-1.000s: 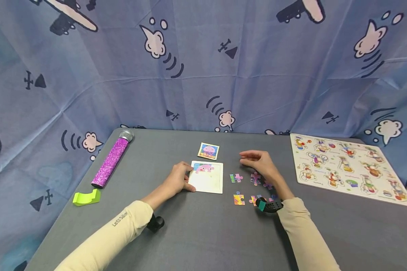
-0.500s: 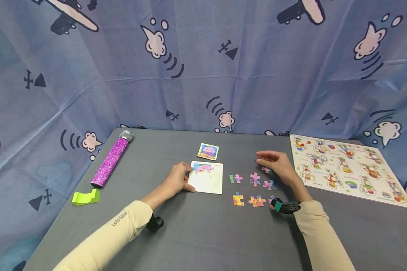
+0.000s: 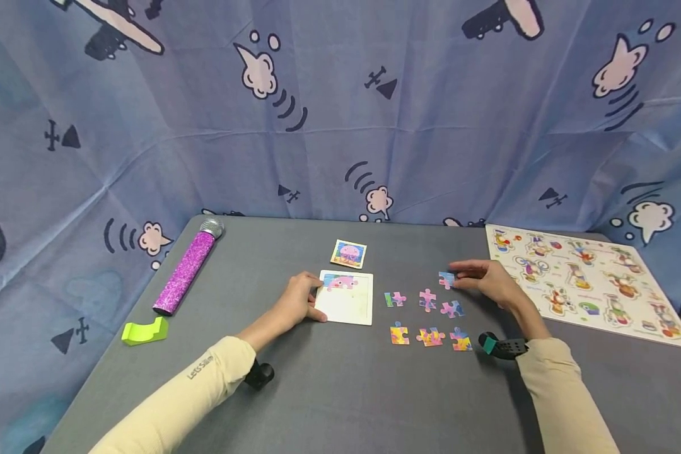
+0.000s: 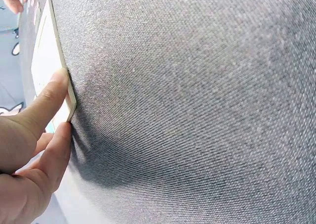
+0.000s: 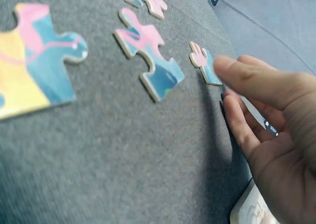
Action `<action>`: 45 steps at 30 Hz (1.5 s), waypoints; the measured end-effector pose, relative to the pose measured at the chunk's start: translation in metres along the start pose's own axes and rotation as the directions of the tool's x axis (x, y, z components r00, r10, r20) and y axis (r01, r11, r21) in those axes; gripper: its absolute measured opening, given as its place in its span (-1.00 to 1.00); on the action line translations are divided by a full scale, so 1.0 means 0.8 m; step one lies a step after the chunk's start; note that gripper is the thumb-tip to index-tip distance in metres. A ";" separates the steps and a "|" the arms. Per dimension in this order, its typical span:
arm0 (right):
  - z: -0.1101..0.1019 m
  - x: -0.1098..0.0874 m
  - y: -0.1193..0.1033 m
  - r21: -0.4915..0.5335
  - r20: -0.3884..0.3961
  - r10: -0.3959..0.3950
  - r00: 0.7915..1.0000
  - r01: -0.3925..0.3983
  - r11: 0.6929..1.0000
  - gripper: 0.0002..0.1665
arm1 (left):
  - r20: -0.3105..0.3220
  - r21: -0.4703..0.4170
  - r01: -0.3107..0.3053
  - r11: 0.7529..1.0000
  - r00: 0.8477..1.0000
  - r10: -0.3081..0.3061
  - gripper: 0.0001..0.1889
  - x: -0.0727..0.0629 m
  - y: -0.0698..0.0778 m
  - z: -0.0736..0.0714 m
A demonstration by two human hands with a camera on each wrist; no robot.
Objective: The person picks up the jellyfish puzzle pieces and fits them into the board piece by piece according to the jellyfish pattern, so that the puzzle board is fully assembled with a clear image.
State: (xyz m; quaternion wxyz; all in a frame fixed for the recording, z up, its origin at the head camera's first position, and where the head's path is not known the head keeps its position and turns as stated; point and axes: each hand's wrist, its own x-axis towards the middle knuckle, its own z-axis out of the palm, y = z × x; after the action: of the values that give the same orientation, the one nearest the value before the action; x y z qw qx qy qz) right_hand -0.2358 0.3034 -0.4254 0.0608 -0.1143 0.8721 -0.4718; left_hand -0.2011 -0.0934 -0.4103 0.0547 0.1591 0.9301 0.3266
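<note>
My left hand [image 3: 302, 298] holds the white puzzle board [image 3: 346, 309] by its left side, thumb on the rim and fingertips against the edge. The board lies flat on the table [image 3: 250, 403] between my hands, with the fitted pieces [image 3: 342, 282] at its top left and the rest of it bare. If I let my thumb press too hard near that corner, I judge the far side could lift and those pieces could slip out of place.

My right hand [image 3: 490, 282] is at the right end of a blue piece [image 3: 446, 280], thumb and finger parted about it. I cannot tell whether they have closed on it or only touch it. The piece is thin, so a pinch from above could slide off its edge and push it along the cloth instead of raising it. Taking it by one end could also let it swivel or drop.

A pink-and-blue piece [image 3: 451, 309] lies just below, near enough to be knocked if my fingers dip. Nearer my wrist camera [image 3: 502, 346] is a yellow piece [image 3: 462, 341]; a low sweep leftward could drag the strap across it and scatter the others.
</note>
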 end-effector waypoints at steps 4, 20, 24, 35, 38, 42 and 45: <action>-0.001 0.000 0.000 -0.018 0.030 0.039 0.999 -0.039 0.999 -0.41 | 0.007 -0.005 -0.006 1.000 1.000 0.006 -0.26 0.000 0.000 0.000; 0.006 0.003 0.006 -0.037 -0.051 -0.021 0.998 0.019 0.999 -0.57 | 0.003 -0.011 -0.006 1.000 1.000 0.006 -0.28 -0.002 -0.001 -0.001; 0.004 0.001 0.004 0.037 -0.034 0.005 0.999 -0.004 0.999 -0.55 | 0.010 0.006 -0.006 1.000 1.000 0.006 -0.28 -0.002 0.000 -0.001; 0.002 -0.002 0.003 0.094 -0.005 0.085 0.996 -0.084 0.992 -0.43 | -0.005 0.001 -0.005 1.000 1.000 0.005 -0.26 0.001 -0.003 0.000; 0.002 -0.002 0.006 0.084 -0.011 0.086 0.996 -0.085 0.993 -0.44 | -0.007 -0.007 -0.006 1.000 1.000 0.006 -0.26 0.001 -0.003 -0.001; 0.003 -0.003 0.011 0.064 -0.037 0.067 0.997 -0.064 0.996 -0.44 | -0.004 -0.013 -0.013 1.000 1.000 0.013 -0.26 0.000 -0.004 0.000; 0.004 -0.004 0.014 0.045 -0.074 0.048 0.996 -0.045 0.998 -0.45 | 0.001 -0.016 -0.013 1.000 1.000 0.013 -0.26 0.000 -0.004 0.000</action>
State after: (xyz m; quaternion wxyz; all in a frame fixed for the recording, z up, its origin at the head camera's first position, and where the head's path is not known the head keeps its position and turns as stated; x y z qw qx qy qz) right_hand -0.2336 0.3075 -0.4369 0.0414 -0.0747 0.8658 -0.4931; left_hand -0.2017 -0.0958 -0.4126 0.0544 0.1650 0.9263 0.3343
